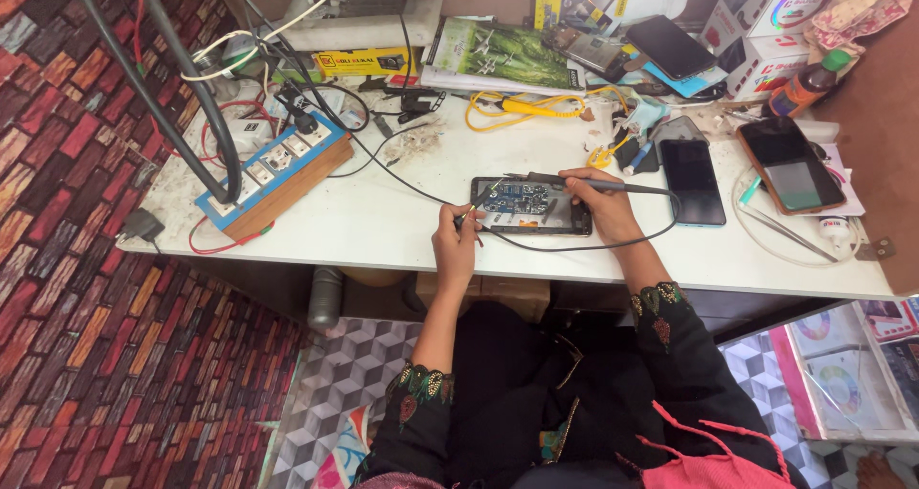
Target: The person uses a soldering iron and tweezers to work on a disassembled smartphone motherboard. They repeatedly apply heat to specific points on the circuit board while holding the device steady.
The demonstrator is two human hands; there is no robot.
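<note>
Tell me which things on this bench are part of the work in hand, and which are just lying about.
In use:
opened phone
soldering iron in the right hand
thin wire pinched in the left hand

Lying about:
two dark phones
power strip
yellow cable
brown bottle
tweezers

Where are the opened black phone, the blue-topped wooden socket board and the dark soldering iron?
opened black phone (529, 205), head view, exposed board.
blue-topped wooden socket board (270, 169), head view, blue top face.
dark soldering iron (627, 188), head view, handle.
</note>
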